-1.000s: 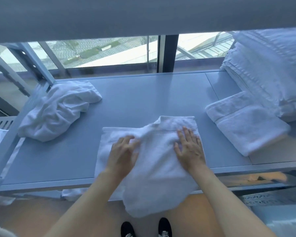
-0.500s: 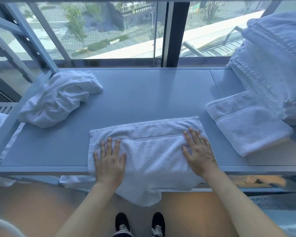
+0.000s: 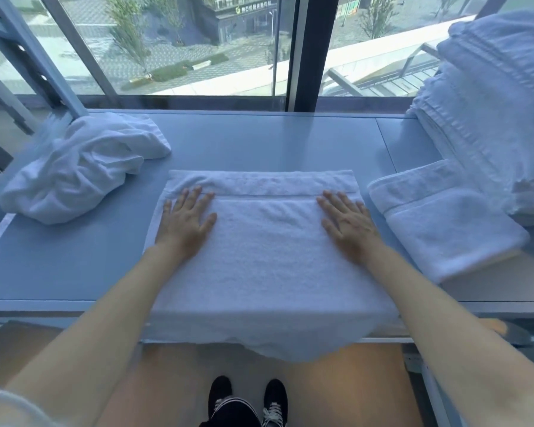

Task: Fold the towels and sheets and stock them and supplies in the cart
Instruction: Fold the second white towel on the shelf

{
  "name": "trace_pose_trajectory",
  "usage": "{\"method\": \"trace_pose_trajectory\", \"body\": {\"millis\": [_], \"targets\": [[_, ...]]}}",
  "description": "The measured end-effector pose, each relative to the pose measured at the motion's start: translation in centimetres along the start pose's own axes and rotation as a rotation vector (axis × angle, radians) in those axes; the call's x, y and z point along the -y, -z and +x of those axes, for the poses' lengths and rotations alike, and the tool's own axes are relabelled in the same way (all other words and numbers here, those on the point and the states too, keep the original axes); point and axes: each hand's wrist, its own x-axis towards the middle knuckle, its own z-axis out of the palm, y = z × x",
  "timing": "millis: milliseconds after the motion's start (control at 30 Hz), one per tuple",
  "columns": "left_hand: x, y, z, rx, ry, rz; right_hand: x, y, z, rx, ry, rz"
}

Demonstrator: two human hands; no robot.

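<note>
A white towel (image 3: 265,254) lies folded and flat in the middle of the grey-blue table (image 3: 259,140), its near end hanging over the front edge. My left hand (image 3: 185,223) presses flat on its left side, fingers straight and spread. My right hand (image 3: 349,224) presses flat on its right side in the same way. A crumpled white towel (image 3: 77,167) sits at the left of the table. A folded white towel (image 3: 441,220) lies at the right.
A tall stack of folded white linen (image 3: 490,112) stands at the far right. A window (image 3: 198,44) runs along the table's back edge. A metal frame (image 3: 19,57) rises at the left. My black shoes (image 3: 247,402) stand on the floor below.
The towel went from bunched up to folded flat. Both hands slid apart and forward over it, smoothing it toward its left and right sides.
</note>
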Motion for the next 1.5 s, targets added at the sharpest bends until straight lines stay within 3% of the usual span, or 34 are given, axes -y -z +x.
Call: {"method": "trace_pose_trajectory", "body": {"millis": [200,300,433,600,667,733,833,967,1500], "targets": [[-1.7,1.7,1.8,-0.04,-0.004,0.046,-0.1,0.6,3.2,0.026,-0.033,0.002],[-3.2,1.5,-4.1,-0.107,-0.02,-0.014,-0.8,0.4,2.5,-0.002,-0.035,0.002],[-2.6,-0.3,-12.3,-0.012,0.046,-0.04,-1.0,0.3,1.7,-0.04,-0.036,0.011],[-1.9,-1.3,-13.4,-0.038,0.037,-0.038,1.2,1.8,0.1,-0.276,-0.036,-0.061],[-1.9,-1.7,-13.3,-0.062,0.041,-0.022,2.6,1.9,-2.4,-0.353,-0.01,0.021],[-1.7,-2.0,-13.4,-0.066,0.044,-0.013,4.0,0.9,-6.1,-0.274,0.014,0.148],[-1.6,-2.4,-13.4,-0.068,0.041,-0.006,4.2,-1.0,-11.6,-0.086,0.033,0.141],[-1.6,-2.9,-13.4,-0.074,0.029,0.003,2.6,-1.3,-12.7,-0.024,0.051,0.095],[0.1,-0.2,2.2,-0.021,0.062,-0.028,0.4,0.9,3.3,0.0,0.013,0.04]]}}
